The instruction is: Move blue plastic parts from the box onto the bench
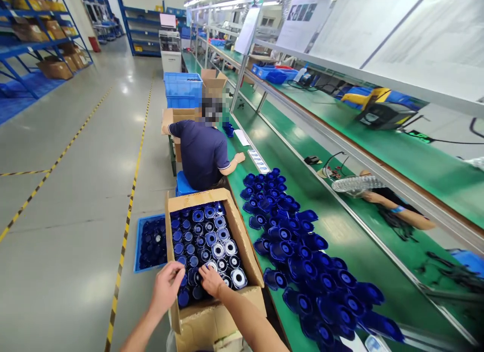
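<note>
An open cardboard box [246,251] stands in front of me, packed with upright dark blue round plastic parts [198,215]. Some of them show light square-edged tops with a round hole. My right hand [212,280] reaches inside near the front of the box, its fingers curled down on a blue part. What lies under those fingertips is partly hidden. Over the box's left edge hovers my left hand [166,285], fingers bent and a small gap between thumb and fingertips. Nothing shows in it.
Many blue flanged cups [282,250] lie on the green bench [242,183] at right. A blue bin [136,243] of dark parts stands on the floor at left. A seated person [202,150] works ahead; another person's arm [406,217] reaches across the bench holding clear wrap [355,184].
</note>
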### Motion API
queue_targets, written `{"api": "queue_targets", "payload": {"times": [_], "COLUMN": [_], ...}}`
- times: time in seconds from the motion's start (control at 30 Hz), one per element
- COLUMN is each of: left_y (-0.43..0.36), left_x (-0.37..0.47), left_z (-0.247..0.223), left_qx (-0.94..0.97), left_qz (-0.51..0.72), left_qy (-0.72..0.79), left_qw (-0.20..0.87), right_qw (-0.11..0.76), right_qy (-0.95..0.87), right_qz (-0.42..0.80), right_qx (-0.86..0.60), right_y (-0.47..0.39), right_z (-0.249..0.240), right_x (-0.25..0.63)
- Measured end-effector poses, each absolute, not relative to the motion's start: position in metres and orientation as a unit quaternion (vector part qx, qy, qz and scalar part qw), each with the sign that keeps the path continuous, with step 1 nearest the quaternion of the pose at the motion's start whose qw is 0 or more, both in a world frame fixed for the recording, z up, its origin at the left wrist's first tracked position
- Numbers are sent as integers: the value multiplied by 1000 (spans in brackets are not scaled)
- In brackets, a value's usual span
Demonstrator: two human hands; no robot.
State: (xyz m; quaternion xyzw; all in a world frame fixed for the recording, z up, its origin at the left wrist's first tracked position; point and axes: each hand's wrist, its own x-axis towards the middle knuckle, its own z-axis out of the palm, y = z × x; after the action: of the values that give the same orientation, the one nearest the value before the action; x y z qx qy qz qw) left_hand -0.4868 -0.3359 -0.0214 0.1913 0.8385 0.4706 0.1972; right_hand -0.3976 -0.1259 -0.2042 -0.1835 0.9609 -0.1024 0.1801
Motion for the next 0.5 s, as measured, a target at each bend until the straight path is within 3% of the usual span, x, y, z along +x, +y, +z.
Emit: {"api": "queue_targets", "payload": {"times": [0.2, 0.37, 0.5], "left_y": [-218, -194, -182], "left_x": [-558, -558, -532], "left_z": [-72, -137, -168], "left_qx": [217, 172, 140], "left_qz": [293, 144, 114], "left_qy": [891, 920, 924], "left_qw": [269, 322, 338], "right_qw": [132, 129, 153], "right_qy": [958, 967, 968], "right_qz": [-115, -131, -134], "right_qx": [-229, -178, -147], "right_y": [-138, -158, -159], "right_z": [-207, -205, -199], "right_x": [-395, -385, -391]}}
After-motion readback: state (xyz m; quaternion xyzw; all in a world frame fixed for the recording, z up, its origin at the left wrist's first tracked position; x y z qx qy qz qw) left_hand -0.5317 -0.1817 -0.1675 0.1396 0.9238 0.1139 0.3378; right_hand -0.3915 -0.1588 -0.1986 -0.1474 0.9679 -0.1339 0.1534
